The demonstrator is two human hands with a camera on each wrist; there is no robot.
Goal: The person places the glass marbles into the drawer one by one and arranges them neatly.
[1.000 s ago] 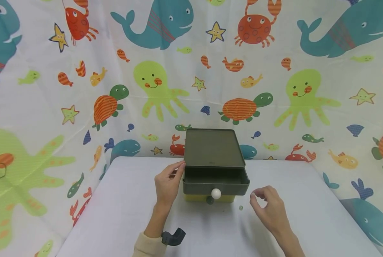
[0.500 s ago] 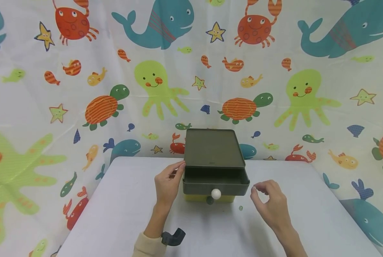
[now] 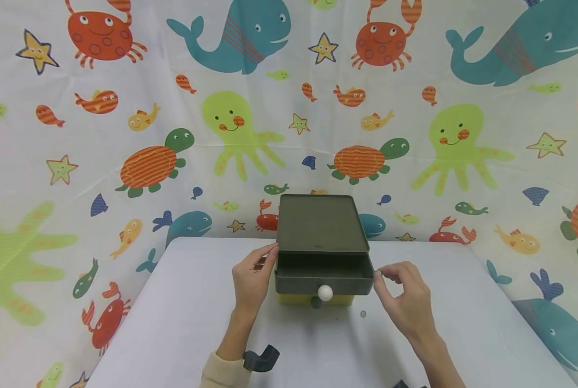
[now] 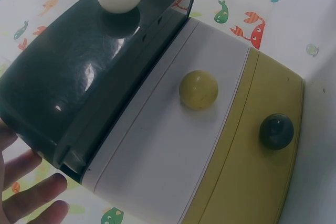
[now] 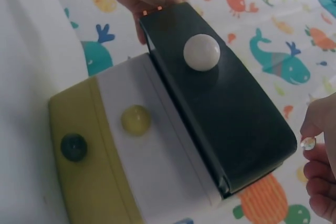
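Here a small clear bead [image 5: 308, 142] is pinched between thumb and forefinger of the right hand [image 3: 405, 299], right at the top drawer's [image 3: 324, 272] right front corner. The drawer, dark green with a white knob [image 3: 325, 292], is pulled open; nothing can be made out inside it. The drawer box [image 3: 320, 223] is steadied by the left hand [image 3: 251, 280], fingers curled against its left side. Judged from this, the bead is being carried to the drawer; it must next be lifted over the rim and let go. A second bead [image 3: 363, 313] lies on the table [image 3: 182, 318]. The white and yellow drawers below are closed.
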